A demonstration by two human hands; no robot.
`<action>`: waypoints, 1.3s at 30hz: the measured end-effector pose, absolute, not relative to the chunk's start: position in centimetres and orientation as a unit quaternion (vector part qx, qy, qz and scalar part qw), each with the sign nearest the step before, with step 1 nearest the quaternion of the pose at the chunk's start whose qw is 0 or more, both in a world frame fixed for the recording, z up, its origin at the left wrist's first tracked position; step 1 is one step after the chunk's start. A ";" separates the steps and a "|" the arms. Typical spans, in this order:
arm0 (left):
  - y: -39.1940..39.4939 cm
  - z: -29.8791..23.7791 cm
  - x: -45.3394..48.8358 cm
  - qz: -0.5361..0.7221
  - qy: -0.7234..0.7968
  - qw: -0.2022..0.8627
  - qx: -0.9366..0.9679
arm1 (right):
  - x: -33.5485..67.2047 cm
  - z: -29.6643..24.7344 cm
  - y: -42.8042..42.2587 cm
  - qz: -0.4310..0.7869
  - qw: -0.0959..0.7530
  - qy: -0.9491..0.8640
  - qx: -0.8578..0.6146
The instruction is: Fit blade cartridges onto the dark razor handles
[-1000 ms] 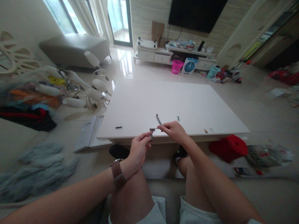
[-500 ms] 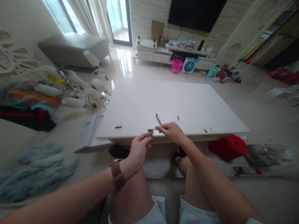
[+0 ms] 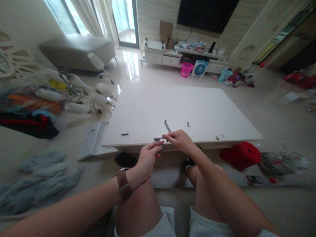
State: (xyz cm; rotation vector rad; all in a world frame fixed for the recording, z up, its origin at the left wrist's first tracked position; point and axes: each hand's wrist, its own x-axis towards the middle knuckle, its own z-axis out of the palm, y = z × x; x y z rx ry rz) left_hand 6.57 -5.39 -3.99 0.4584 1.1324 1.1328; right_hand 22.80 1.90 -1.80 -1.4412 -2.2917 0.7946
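My left hand [image 3: 148, 157] pinches a small dark metal piece [image 3: 159, 142] at the near edge of the white table [image 3: 177, 108]. My right hand [image 3: 180, 141] meets it from the right, fingers closed on a thin dark tool [image 3: 167, 125] that sticks up and away over the tabletop. The two hands touch at the fingertips. A brown watch strap [image 3: 124, 182] sits on my left wrist. Small bits lie on the table: a dark chip [image 3: 124, 133] at the left, a greenish piece [image 3: 188, 124], and two tiny parts [image 3: 219, 137] near the right front edge.
A red stool [image 3: 240, 155] and a printed bag [image 3: 281, 163] lie on the floor to the right. At the left are a white chandelier [image 3: 81, 95], a white panel [image 3: 92, 144] and grey cloth [image 3: 37, 181]. A TV stand [image 3: 172, 57] and pink basket [image 3: 187, 69] stand beyond.
My hands have stayed together at the table's edge, with the right hand shifting slightly left toward the small piece. The view has barely moved.
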 end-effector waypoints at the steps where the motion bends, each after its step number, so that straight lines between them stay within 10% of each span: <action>1: -5.4 -4.0 6.6 0.504 0.505 0.670 0.205 | 22.8 -1.8 1.9 0.280 0.159 -0.802 -0.504; 39: -5.3 -4.8 6.0 0.541 0.530 0.617 0.213 | 25.0 -1.0 2.4 0.209 0.181 -0.790 -0.548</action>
